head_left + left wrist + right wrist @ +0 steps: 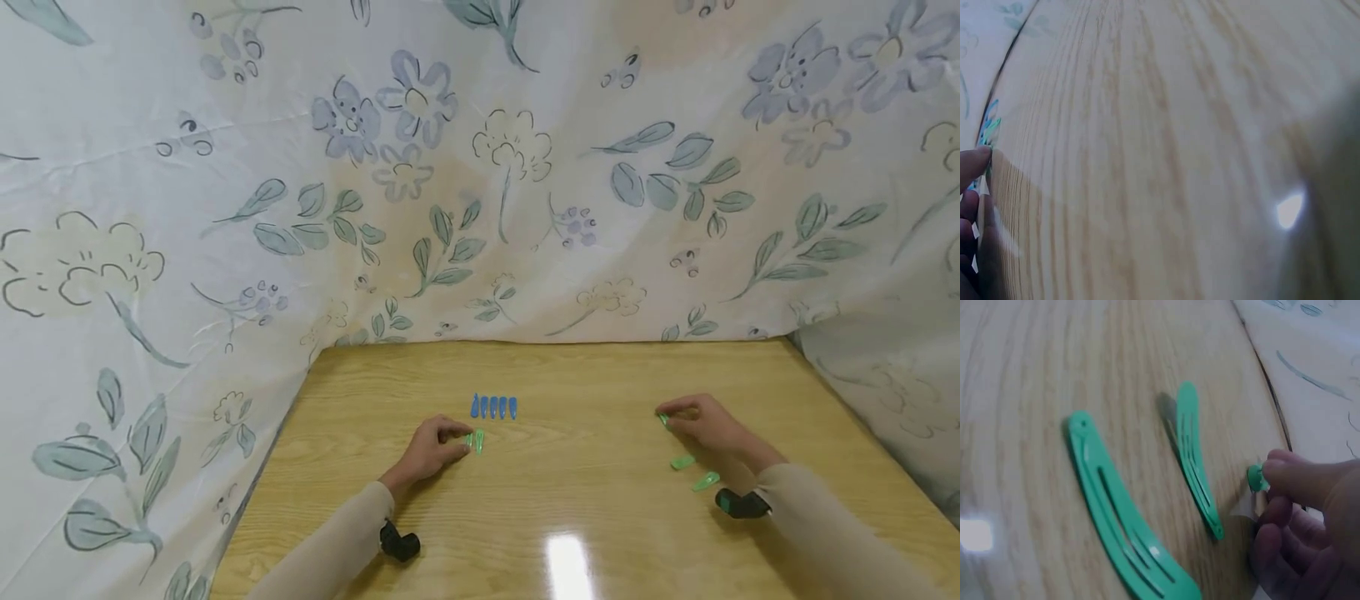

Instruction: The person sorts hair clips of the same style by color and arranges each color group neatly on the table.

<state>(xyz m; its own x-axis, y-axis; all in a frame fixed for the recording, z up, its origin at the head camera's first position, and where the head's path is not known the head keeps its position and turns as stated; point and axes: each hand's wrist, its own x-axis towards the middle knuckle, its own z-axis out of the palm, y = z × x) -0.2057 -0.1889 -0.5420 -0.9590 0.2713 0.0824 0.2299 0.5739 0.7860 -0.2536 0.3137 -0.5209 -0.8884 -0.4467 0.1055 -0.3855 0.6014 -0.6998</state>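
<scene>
At the left, my left hand (433, 447) pinches a green hair clip (468, 439) between thumb and fingers, low over the table. Just right of it lies another green hair clip (479, 442). Behind them is a neat row of several blue hair clips (493, 407). Toward the right side, my right hand (703, 423) holds a green hair clip (1255, 478) by thumb and forefinger, mostly hidden by the fingertips. Two more green hair clips, a nearer one (1125, 512) and a farther one (1192, 450), lie apart on the wood near that hand.
The wooden table (577, 475) has a bright light reflection near its front. Floral cloth (465, 183) hangs behind the table and along both sides. Black bands with a small device sit on the left wrist (399, 543) and right wrist (741, 503).
</scene>
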